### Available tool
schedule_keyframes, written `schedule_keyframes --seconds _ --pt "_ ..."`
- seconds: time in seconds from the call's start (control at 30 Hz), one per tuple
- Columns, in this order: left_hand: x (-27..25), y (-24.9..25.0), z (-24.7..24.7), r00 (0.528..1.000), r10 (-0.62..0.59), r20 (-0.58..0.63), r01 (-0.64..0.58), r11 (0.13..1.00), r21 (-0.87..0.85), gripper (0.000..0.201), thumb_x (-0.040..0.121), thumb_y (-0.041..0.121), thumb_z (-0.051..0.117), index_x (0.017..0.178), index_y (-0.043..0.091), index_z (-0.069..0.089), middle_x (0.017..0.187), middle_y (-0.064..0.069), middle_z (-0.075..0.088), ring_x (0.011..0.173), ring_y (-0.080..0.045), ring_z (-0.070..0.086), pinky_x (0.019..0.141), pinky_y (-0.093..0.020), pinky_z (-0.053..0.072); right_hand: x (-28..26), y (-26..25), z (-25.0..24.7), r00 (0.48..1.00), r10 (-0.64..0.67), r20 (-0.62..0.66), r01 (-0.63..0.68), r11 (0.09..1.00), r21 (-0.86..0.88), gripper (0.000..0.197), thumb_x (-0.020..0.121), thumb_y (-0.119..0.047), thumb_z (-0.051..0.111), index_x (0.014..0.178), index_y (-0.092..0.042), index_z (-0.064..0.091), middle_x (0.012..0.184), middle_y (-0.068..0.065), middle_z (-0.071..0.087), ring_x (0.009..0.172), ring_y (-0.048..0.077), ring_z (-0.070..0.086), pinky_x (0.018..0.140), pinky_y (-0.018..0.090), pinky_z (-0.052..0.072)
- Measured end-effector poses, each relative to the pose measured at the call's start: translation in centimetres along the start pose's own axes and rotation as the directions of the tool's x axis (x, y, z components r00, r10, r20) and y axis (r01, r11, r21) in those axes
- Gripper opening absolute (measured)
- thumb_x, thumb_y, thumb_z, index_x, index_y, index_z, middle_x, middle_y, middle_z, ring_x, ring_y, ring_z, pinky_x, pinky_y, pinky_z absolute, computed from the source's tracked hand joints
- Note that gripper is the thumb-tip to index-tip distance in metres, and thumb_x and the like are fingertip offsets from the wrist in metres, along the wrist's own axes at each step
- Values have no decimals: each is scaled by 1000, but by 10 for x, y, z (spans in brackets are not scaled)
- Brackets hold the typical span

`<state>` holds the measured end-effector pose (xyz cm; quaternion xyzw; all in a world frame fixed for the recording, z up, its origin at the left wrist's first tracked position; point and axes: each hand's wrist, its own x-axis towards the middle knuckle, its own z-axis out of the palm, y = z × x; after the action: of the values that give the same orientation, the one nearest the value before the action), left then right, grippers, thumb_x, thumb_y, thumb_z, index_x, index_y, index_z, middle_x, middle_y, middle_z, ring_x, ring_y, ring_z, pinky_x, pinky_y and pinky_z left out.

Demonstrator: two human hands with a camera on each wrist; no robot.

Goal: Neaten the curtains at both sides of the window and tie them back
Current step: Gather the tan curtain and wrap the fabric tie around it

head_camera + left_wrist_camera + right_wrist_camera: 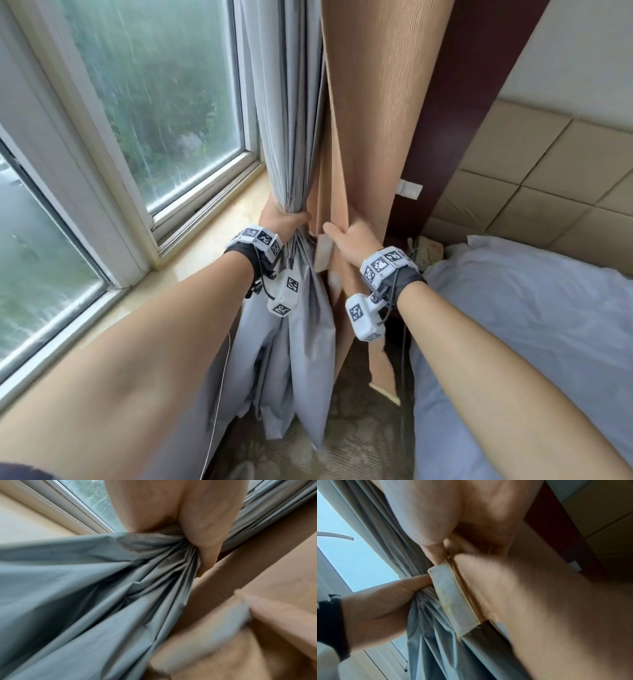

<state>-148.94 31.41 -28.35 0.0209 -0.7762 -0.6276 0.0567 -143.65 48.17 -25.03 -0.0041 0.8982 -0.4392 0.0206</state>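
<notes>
A grey lining curtain hangs gathered beside the window, with a tan curtain to its right. My left hand grips the bunched grey folds at sill height. My right hand pinches the tan curtain's edge, thumb on its front and fingers behind. A pale tie-back band hangs between the two hands; in the right wrist view this band lies against the tan fabric, just below my thumb. My left hand shows there too, squeezing the grey cloth.
The white-framed window and its stone sill lie to the left. A bed with pale blue bedding stands close on the right, below a padded beige headboard. Patterned carpet is underfoot.
</notes>
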Motion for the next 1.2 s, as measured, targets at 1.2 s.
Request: schedule_keyframes --seconds 1.2 --pt "3 -6 -36 998 -59 -35 58 998 -35 66 70 2 69 132 11 47 110 -7 65 96 -20 64 83 -38 57 19 -16 24 895 -70 -440 6 989 -146 15 88 -14 64 84 -11 51 91 9 62 84 27 59 75 34 43"
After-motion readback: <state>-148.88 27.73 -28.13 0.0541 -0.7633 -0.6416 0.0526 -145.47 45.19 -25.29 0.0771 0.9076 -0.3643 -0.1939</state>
